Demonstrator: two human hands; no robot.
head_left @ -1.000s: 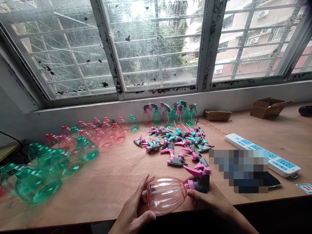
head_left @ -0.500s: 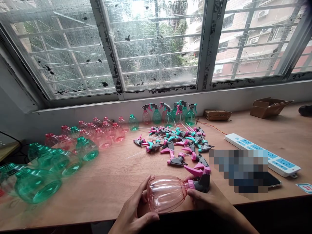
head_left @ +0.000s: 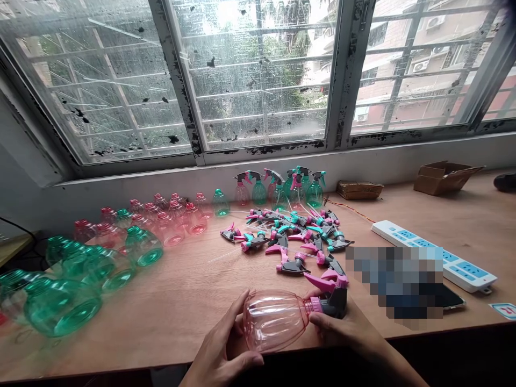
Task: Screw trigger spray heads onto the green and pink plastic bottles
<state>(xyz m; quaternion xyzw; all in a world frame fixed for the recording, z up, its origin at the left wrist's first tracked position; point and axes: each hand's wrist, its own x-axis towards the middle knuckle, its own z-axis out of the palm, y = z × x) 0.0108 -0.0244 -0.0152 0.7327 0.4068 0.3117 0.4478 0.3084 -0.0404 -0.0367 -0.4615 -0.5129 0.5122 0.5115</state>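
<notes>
I hold a clear pink spray bottle (head_left: pixel 274 320) on its side just above the near edge of the wooden table (head_left: pixel 181 301). My left hand (head_left: pixel 220 352) wraps around its wide base. My right hand (head_left: pixel 342 325) grips the pink and grey trigger head (head_left: pixel 332 295) fitted on the bottle's neck. Just beyond lies a loose pile of pink and teal trigger heads (head_left: pixel 294 236).
Empty green bottles (head_left: pixel 64 293) and pink bottles (head_left: pixel 169 223) crowd the table's left. Several assembled spray bottles (head_left: pixel 282 188) stand by the window sill. A white power strip (head_left: pixel 435 255), a phone (head_left: pixel 447 298) and a cardboard box (head_left: pixel 441 177) lie to the right.
The pink bottle has turned slightly in my hands; both hands stay in almost the same place.
</notes>
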